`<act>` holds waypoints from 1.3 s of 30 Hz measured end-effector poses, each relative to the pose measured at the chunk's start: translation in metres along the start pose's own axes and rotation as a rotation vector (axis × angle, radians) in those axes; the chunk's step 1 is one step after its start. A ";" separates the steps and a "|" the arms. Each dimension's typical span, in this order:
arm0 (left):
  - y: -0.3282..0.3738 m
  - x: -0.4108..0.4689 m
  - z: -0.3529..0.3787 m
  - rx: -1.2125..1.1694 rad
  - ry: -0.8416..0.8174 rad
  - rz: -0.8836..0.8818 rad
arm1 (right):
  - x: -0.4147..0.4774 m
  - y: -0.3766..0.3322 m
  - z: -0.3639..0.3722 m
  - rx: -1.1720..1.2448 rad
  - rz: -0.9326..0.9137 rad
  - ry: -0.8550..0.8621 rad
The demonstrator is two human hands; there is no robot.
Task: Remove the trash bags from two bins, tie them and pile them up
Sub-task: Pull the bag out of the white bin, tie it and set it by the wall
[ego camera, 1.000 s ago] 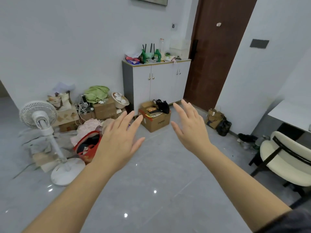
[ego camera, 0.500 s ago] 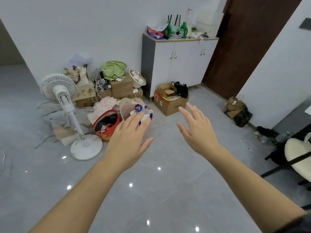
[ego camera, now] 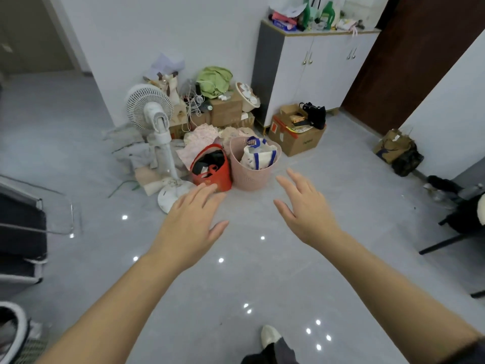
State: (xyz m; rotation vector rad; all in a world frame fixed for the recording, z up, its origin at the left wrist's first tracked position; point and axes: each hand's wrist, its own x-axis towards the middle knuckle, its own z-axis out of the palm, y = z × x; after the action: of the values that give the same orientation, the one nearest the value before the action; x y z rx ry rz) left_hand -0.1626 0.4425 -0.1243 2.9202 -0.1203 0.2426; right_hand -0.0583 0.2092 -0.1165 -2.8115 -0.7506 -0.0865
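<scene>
Two bins stand side by side on the grey floor ahead. The red bin (ego camera: 213,177) on the left holds a dark bag or dark contents. The pink perforated bin (ego camera: 252,174) on the right holds a white bag with blue handles (ego camera: 258,155). My left hand (ego camera: 193,222) reaches forward with straight fingers, its tips in front of the red bin's base. To the right, my right hand (ego camera: 305,208) is also stretched out flat, just below and right of the pink bin. Neither hand holds anything.
A white standing fan (ego camera: 154,119) is left of the bins. Cardboard boxes (ego camera: 296,139), clothes and cables pile against the wall. A white cabinet (ego camera: 315,67) and a brown door (ego camera: 425,56) are behind. Chairs stand at far left (ego camera: 21,227) and far right (ego camera: 462,222).
The view has tilted down and moved toward the bins, which now show fully. Both hands stay spread and have come nearer to the bins.
</scene>
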 end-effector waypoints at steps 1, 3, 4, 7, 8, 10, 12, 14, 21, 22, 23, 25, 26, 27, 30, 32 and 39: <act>-0.017 -0.017 -0.002 0.004 -0.007 -0.019 | -0.003 -0.019 0.009 0.012 0.003 -0.018; -0.054 -0.048 -0.006 0.009 -0.032 -0.072 | -0.005 -0.057 0.025 0.034 0.001 -0.050; -0.072 -0.061 -0.008 0.005 -0.047 -0.093 | -0.004 -0.074 0.033 0.043 -0.008 -0.062; -0.123 -0.090 -0.010 -0.004 -0.056 -0.136 | 0.005 -0.124 0.054 0.061 -0.055 -0.103; -0.139 -0.097 -0.010 -0.008 -0.049 -0.150 | 0.009 -0.141 0.062 0.067 -0.073 -0.118; -0.168 -0.109 -0.007 -0.013 -0.045 -0.195 | 0.021 -0.172 0.082 0.074 -0.110 -0.151; -0.198 -0.120 0.001 -0.029 -0.048 -0.234 | 0.036 -0.204 0.104 0.082 -0.146 -0.187; -0.229 -0.133 0.008 -0.044 -0.056 -0.258 | 0.052 -0.236 0.128 0.084 -0.190 -0.224; -0.332 -0.213 0.022 -0.096 -0.072 -0.474 | 0.088 -0.361 0.208 0.082 -0.307 -0.397; -0.344 -0.230 0.025 -0.105 -0.084 -0.510 | 0.087 -0.380 0.220 0.081 -0.319 -0.425; -0.357 -0.247 0.029 -0.108 -0.092 -0.542 | 0.085 -0.399 0.232 0.082 -0.329 -0.452; -0.384 -0.280 0.040 -0.114 -0.103 -0.594 | 0.077 -0.435 0.262 0.086 -0.346 -0.502; -0.398 -0.296 0.046 -0.119 -0.112 -0.617 | 0.070 -0.453 0.279 0.089 -0.352 -0.531; -0.414 -0.312 0.055 -0.123 -0.125 -0.638 | 0.064 -0.470 0.298 0.094 -0.359 -0.557; -0.464 -0.359 0.095 -0.123 -0.165 -0.703 | 0.048 -0.517 0.366 0.102 -0.397 -0.628; -0.497 -0.388 0.128 -0.122 -0.203 -0.759 | 0.039 -0.546 0.418 0.099 -0.400 -0.686; -0.613 -0.466 0.268 -0.133 -0.174 -1.049 | 0.039 -0.628 0.624 0.074 -0.431 -0.859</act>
State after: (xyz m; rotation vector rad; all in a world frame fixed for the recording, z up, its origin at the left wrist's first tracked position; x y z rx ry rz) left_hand -0.5193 1.0122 -0.5853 2.4505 1.2532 -0.1856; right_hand -0.3384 0.9047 -0.5898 -2.4911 -1.4680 1.1001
